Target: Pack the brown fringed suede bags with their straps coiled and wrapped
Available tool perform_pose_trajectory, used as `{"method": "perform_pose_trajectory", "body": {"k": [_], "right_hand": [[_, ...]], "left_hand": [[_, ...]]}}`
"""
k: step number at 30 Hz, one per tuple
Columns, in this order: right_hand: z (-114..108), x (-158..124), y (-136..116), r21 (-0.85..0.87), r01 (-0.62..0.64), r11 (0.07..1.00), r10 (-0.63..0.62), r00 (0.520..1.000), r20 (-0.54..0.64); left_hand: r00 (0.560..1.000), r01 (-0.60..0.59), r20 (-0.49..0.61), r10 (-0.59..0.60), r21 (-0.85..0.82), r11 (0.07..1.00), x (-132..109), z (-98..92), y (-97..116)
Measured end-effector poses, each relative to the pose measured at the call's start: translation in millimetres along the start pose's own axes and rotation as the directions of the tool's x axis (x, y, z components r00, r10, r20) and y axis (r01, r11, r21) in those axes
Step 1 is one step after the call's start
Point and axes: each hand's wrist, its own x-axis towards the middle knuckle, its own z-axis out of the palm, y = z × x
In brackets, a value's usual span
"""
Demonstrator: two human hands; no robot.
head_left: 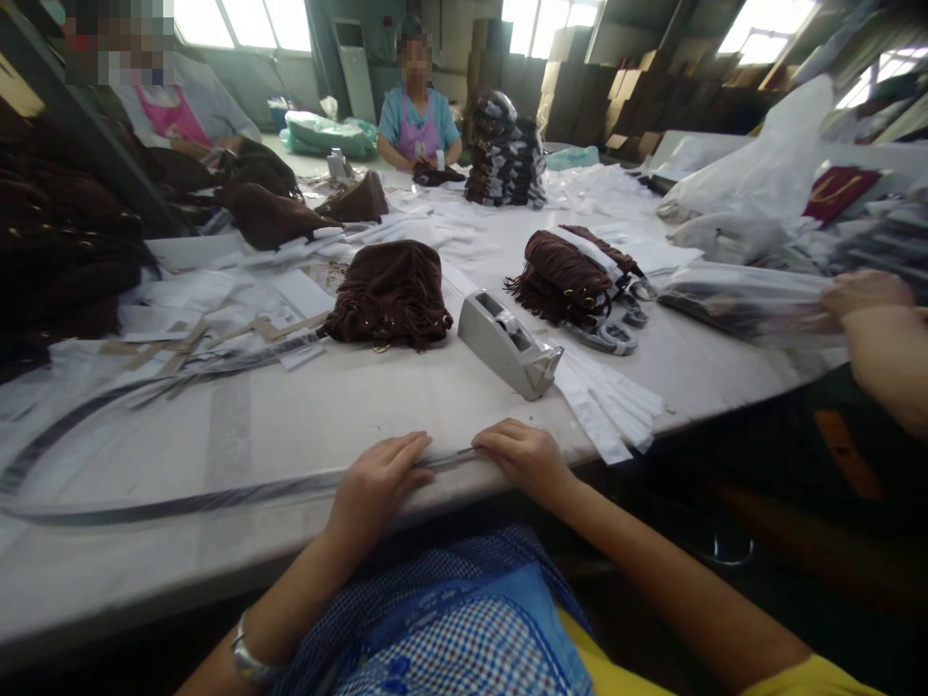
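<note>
My left hand [377, 478] and my right hand [526, 454] rest at the near edge of the white table [326, 406]. Both press on a long dark strap wrapped in clear plastic [181, 503] that curves away to the left across the table. The fingers of each hand are curled and pinched on the strap's near end, where the two hands almost meet. A grey tape dispenser [507, 343] stands just beyond my right hand. A brown fringed bag [391, 295] lies behind my left hand.
A second brown fringed bag [572, 280] with white strips lies right of centre. White paper strips [609, 401] sit by the dispenser. Another person's hand [866, 295] holds a plastic bag at the right. Two people sit at the far side, among stacked bags [504, 150].
</note>
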Motion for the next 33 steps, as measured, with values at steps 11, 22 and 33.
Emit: {"method": "perform_pose_trajectory", "body": {"k": [11, 22, 33], "right_hand": [[8, -3, -9, 0.057, 0.043, 0.997, -0.041, 0.999, -0.033], [1, -10, -18, 0.146, -0.263, 0.954, 0.281, 0.953, -0.116], [13, 19, -42, -0.010, -0.346, 0.938, 0.346, 0.938, 0.038]], "left_hand": [[0.999, 0.035, 0.011, -0.035, -0.060, 0.998, -7, -0.7, 7], [0.999, 0.044, 0.022, -0.044, 0.011, 0.999, -2, 4.9, 16], [0.977, -0.186, -0.089, 0.193, 0.075, 0.980, -5, 23.0, 33]]}}
